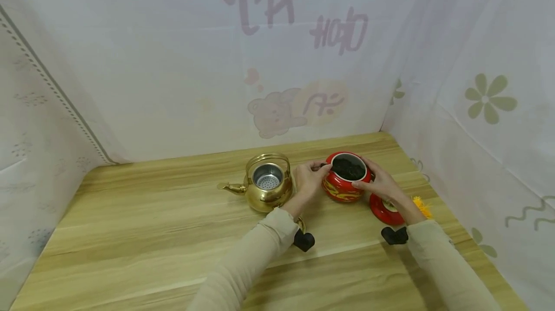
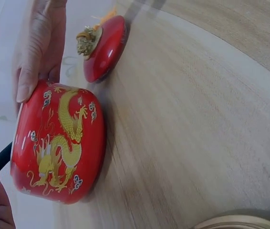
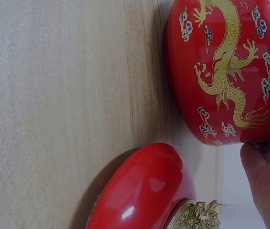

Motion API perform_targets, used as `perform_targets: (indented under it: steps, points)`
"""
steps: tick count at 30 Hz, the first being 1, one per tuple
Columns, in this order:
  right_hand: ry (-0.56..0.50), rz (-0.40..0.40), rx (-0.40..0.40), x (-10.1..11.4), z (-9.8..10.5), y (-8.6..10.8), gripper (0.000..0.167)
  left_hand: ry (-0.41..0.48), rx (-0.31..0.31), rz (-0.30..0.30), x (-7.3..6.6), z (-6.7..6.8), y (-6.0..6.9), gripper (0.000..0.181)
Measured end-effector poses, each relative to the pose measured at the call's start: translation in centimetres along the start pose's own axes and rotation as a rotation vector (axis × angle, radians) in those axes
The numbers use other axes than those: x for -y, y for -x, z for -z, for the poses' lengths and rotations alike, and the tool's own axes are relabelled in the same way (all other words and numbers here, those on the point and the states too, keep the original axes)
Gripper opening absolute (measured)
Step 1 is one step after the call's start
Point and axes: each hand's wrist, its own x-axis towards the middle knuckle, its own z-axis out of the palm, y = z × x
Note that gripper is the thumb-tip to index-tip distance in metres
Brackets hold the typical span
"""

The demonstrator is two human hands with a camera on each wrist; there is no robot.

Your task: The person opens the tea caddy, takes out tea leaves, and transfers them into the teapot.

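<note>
A red jar point(image 1: 342, 190) with a gold dragon stands uncovered on the table, dark leafy bits point(image 1: 348, 167) inside it. My right hand point(image 1: 381, 183) grips the jar's right side, thumb near the rim. At the opposite rim, my left hand point(image 1: 309, 178) pinches a thin black handle point(image 2: 0, 159); its far end is hidden. The jar's red lid point(image 1: 383, 212), with a gold knob point(image 2: 88, 42), lies below my right hand, partly covered by that forearm. Left of my left hand stands a gold teapot point(image 1: 266, 200), its metal strainer point(image 1: 268, 182) showing in the uncovered mouth.
An orange tassel point(image 1: 421, 207) lies beside the red lid. Part of a gold ring-shaped thing point(image 1: 302, 224) shows by my left wrist. The wooden table point(image 1: 143, 214) is bordered by printed white cloth point(image 1: 173, 84) at the back and sides.
</note>
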Motion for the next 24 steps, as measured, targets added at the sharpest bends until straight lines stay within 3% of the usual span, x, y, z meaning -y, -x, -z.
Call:
perform_targets:
  steps: [5, 15, 24]
  points:
    - [-0.001, 0.008, 0.006, 0.1, 0.0, 0.1, 0.091, 0.037, -0.031, 0.039, -0.1, 0.6, 0.0, 0.012]
    - [0.008, 0.009, 0.016, -0.2, 0.0, -0.2, 0.093, 0.16, -0.085, 0.053, -0.5, 1.9, 0.7, 0.011]
    - [0.04, 0.015, 0.026, 0.0, 0.2, -0.1, 0.095, 0.211, -0.064, 0.038, -1.5, 3.6, 2.7, 0.013]
